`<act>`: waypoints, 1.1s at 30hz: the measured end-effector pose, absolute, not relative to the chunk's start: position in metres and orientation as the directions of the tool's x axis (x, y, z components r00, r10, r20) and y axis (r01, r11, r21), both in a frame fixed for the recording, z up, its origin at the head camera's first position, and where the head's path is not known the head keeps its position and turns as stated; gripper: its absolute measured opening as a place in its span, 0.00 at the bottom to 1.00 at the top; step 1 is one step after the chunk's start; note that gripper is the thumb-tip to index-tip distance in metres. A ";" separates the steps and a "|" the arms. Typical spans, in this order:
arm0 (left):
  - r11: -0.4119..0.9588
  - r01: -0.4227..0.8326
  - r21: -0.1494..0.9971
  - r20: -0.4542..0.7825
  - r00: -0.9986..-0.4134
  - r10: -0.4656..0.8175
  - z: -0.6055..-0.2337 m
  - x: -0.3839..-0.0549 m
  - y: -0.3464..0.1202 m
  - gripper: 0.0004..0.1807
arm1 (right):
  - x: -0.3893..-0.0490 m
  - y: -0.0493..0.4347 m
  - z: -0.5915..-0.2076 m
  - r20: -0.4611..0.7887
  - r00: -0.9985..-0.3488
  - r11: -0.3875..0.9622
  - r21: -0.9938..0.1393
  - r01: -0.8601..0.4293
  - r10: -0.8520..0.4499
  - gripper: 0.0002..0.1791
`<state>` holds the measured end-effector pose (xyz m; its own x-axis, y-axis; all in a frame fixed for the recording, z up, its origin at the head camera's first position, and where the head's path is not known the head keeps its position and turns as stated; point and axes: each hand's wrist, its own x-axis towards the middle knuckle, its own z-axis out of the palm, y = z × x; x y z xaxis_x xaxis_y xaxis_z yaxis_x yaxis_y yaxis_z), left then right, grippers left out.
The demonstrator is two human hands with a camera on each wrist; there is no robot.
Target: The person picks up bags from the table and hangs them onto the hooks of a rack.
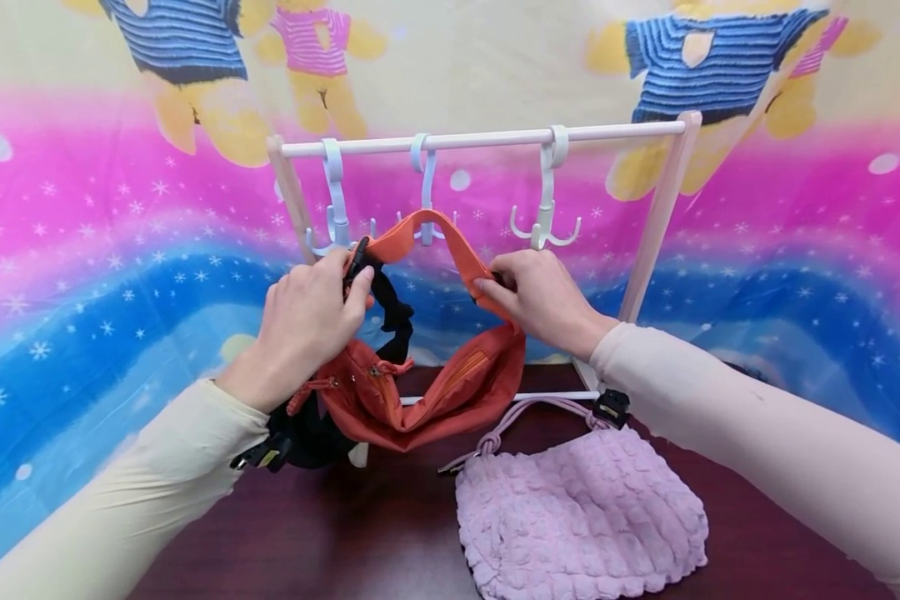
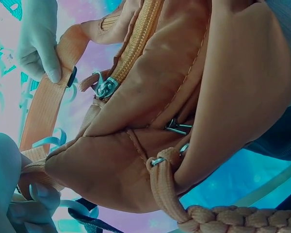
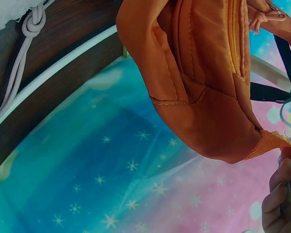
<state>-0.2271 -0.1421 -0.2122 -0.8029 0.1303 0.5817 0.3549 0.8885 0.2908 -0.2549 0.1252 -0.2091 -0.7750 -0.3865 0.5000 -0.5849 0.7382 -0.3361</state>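
The left hand (image 1: 307, 312) is pinching the strap (image 1: 461, 254) beside the black buckle (image 1: 356, 260), thumb against fingers, while the right hand (image 1: 543, 292) is pinching the other side between thumb and curled fingers. With the hands standing apart, the strap is arching up between them, which is probably why they are holding it so: the loop is spreading wide in front of the rack (image 1: 487, 140). The orange bag (image 1: 427, 425) is hanging below, between the hands, its weight likely pulling on both sides. Black webbing (image 1: 392, 308) is dangling inside the loop, near the left hand. The arch's top is crossing the middle hook (image 1: 428, 179) in the head view; whether they are touching, I cannot tell. Under the arch, free room is showing down to the bag. At the sides it is looking tighter: the left hook (image 1: 335, 196) is standing partly behind the left hand, and the right hook (image 1: 547, 187) is hanging just above the right. Lower down, the pink bag (image 1: 581, 517) is lying on the table (image 1: 330, 533), its cord (image 1: 543, 400) reaching close to the orange bag's lower right edge
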 end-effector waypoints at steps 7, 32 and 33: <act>0.890 0.352 0.290 0.584 -0.802 0.127 -0.213 -0.228 -0.142 0.18 | -0.256 0.125 -0.211 0.499 -0.776 0.737 -0.338 -0.585 -0.387 0.09; 0.903 0.334 0.272 0.564 -0.815 0.131 -0.218 -0.230 -0.143 0.18 | -0.257 0.126 -0.220 0.480 -0.784 0.738 -0.344 -0.580 -0.393 0.09; 0.903 0.333 0.272 0.564 -0.815 0.131 -0.218 -0.230 -0.143 0.18 | -0.257 0.126 -0.221 0.481 -0.785 0.739 -0.345 -0.579 -0.391 0.09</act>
<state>-0.2300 -0.1430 -0.2183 -0.8155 0.1312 0.5637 0.3331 0.9029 0.2718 -0.2567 0.1256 -0.2206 -0.7847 -0.3913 0.4807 -0.5794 0.7386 -0.3446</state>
